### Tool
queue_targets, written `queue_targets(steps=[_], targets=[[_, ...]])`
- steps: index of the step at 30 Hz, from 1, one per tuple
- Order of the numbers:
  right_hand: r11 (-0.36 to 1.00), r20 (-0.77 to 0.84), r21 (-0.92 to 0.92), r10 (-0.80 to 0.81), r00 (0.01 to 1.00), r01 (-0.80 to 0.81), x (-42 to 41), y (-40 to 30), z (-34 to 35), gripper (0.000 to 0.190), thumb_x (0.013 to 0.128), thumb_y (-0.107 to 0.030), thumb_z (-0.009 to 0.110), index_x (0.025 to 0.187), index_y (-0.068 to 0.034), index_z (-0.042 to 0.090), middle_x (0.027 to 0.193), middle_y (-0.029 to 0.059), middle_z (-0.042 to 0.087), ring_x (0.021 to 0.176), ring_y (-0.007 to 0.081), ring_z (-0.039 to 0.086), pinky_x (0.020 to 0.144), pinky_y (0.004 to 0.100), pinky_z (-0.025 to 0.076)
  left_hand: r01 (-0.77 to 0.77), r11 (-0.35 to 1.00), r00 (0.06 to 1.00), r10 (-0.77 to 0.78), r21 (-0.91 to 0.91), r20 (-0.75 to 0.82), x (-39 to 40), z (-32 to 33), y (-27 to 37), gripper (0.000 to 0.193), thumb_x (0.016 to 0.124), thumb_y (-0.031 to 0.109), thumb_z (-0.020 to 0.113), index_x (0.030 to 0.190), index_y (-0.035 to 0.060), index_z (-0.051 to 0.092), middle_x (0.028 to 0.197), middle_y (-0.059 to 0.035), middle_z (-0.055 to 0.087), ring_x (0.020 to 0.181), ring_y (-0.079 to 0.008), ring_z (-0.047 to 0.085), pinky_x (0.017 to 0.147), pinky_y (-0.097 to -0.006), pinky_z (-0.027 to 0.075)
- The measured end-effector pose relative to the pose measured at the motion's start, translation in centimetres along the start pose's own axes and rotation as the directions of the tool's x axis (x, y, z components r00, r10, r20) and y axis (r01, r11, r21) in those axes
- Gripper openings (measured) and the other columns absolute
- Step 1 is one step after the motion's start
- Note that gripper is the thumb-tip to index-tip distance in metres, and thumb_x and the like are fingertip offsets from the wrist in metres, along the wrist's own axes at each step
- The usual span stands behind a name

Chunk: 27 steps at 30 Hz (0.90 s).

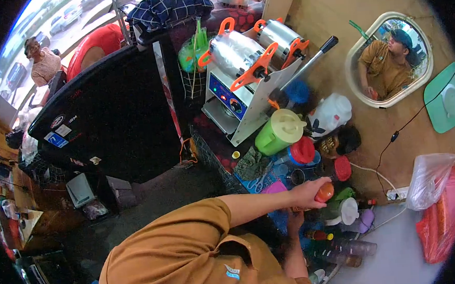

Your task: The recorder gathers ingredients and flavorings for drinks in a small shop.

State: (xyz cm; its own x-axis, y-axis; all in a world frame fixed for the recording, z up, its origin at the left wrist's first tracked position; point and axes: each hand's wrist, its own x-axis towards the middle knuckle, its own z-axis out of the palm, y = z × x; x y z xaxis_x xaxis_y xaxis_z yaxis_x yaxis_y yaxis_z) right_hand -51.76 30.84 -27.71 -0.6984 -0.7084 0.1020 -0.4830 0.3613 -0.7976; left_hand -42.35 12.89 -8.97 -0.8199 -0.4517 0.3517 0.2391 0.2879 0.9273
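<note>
My left hand (310,193) grips a round orange-red object (324,192), perhaps a lid or the top of a container. Just below it my right hand (295,220) is partly hidden, and whether it holds the same thing is unclear. A magenta item (274,187) lies beside my left forearm. Close by, a glass (296,176) and a jar with a red lid (343,168) stand on the cluttered counter. Nearer my right arm, a small bottle with a yellow cap (320,235) lies on its side.
A cup-sealing machine (234,98) with orange-ended film rolls stands farther left, near a lime-green pitcher (279,131) and a red-lidded container (302,150). Clear plastic bottles (355,247) lie to the right. A mirror (388,60) hangs on the wall. Two people are beyond the dark panel (124,109).
</note>
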Motion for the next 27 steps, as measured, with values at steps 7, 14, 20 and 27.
queue_targets(steps=[7, 14, 20, 27], targets=[[0.988, -0.022, 0.153, 0.033, 0.999, -0.029, -0.1, 1.3, 0.5, 0.041, 0.079, -0.018, 0.080, 0.109, 0.001, 0.061, 0.100, 0.0090, 0.067, 0.093, 0.0204, 0.062, 0.085, 0.0345, 0.048, -0.001, 1.000, 1.000, 0.001, -0.002, -0.004, -0.2, -0.2, 0.2, 0.082, 0.071, 0.030, 0.083, 0.136, 0.0088, 0.037, 0.120, -0.0213, 0.060, 0.109, -0.0410, 0.060, 0.092, -0.0441, 0.050], [0.993, 0.060, 0.095, 0.062, 0.996, -0.067, 0.0, 1.9, 0.5, 0.042, 0.083, -0.005, 0.073, 0.120, 0.001, 0.054, 0.117, 0.0086, 0.062, 0.108, 0.0184, 0.058, 0.094, 0.0334, 0.045, 0.027, 1.000, 1.000, -0.028, 0.009, 0.006, -0.4, 0.1, 0.0, 0.084, 0.070, 0.031, 0.083, 0.136, 0.0086, 0.037, 0.119, -0.0218, 0.060, 0.106, -0.0414, 0.061, 0.091, -0.0440, 0.050], [0.966, 0.040, 0.258, -0.007, 0.999, -0.004, -0.2, 2.7, 0.8, 0.043, 0.083, -0.005, 0.074, 0.120, 0.002, 0.054, 0.113, 0.0083, 0.061, 0.106, 0.0174, 0.058, 0.094, 0.0335, 0.046, 0.002, 1.000, 1.000, -0.001, 0.008, -0.010, -0.3, 0.1, 0.6, 0.083, 0.070, 0.030, 0.083, 0.135, 0.0083, 0.038, 0.116, -0.0218, 0.062, 0.107, -0.0415, 0.061, 0.091, -0.0439, 0.050], [0.989, 0.033, 0.117, 0.082, 0.996, -0.085, -0.1, 0.3, 0.4, 0.048, 0.081, -0.015, 0.077, 0.120, 0.003, 0.055, 0.113, 0.0140, 0.064, 0.103, 0.0223, 0.062, 0.091, 0.0380, 0.047, -0.042, 0.999, 0.999, 0.042, 0.007, -0.013, -0.2, 0.0, 0.6, 0.082, 0.070, 0.029, 0.083, 0.135, 0.0095, 0.037, 0.115, -0.0214, 0.063, 0.103, -0.0419, 0.062, 0.089, -0.0441, 0.051]])
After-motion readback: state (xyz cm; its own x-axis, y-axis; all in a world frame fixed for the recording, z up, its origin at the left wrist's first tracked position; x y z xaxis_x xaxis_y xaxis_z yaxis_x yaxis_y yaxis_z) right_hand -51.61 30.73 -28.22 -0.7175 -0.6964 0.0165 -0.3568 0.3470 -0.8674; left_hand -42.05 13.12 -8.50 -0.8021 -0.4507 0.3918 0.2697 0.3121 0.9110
